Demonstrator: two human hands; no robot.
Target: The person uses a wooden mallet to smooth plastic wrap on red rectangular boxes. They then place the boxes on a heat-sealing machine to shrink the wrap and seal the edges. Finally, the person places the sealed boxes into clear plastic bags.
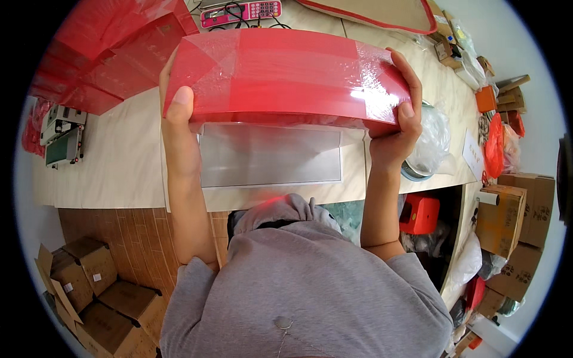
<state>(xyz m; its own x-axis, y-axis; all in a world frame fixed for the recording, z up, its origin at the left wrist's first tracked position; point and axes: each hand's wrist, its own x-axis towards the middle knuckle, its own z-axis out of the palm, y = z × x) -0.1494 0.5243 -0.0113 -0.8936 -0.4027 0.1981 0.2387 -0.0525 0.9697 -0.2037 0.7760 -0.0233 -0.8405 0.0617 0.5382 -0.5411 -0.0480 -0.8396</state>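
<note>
A long red box [292, 74] in clear, shiny plastic film is held up between my two hands, above the tabletop. My left hand [179, 107] grips its left end, with the thumb on the near face and the fingers mostly hidden. Around the right end closes my right hand [406, 113], its thumb at the lower corner and fingers along the side. Beneath the box, partly covered by it, a grey metal-looking plate [268, 156] is set in the marbled table [107, 161].
Red wrapped boxes [119, 59] are stacked at the far left, near a small device [62, 134]. A pink keypad device [242, 13] with black cables lies behind. Right of me is a round container with clear plastic [430, 140]. Cardboard boxes [107, 292] stand on the floor.
</note>
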